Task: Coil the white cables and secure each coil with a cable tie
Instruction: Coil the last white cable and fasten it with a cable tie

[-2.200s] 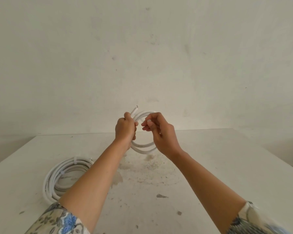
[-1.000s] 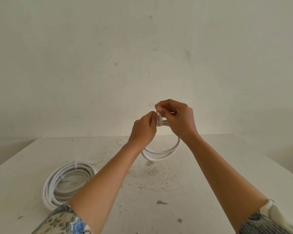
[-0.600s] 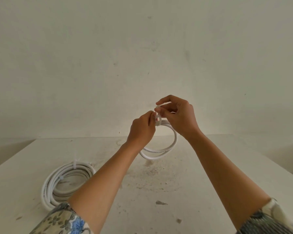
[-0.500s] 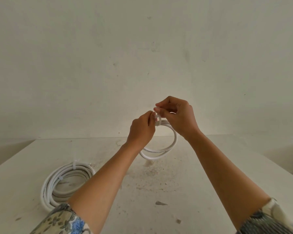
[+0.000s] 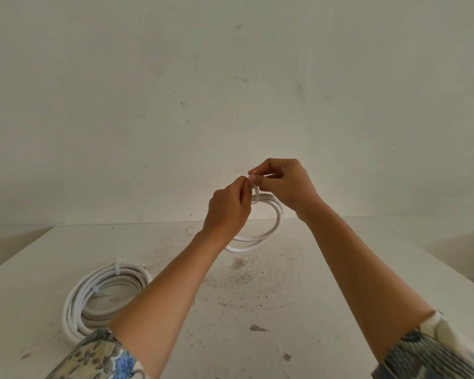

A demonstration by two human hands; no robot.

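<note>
I hold a small coil of white cable (image 5: 277,220) in the air above the middle of the white table (image 5: 340,283). My left hand (image 5: 226,209) grips the top of the coil, and its fingertips pinch a thin white cable tie (image 5: 256,193) looped around the strands. My right hand (image 5: 285,184) pinches the same tie from the right, fingertips touching those of the left. A larger white cable coil (image 5: 104,294) lies flat on the table at the left, bound by white ties, partly hidden by my left forearm.
A plain off-white wall (image 5: 230,91) rises behind the table. The table surface has stains and small dark flecks (image 5: 257,328) near the middle. The table's edges fall away at the far left and right.
Both hands rose with the small coil and moved right. My right hand left the coil's rim and closed its fingers on the cable tie at the top.
</note>
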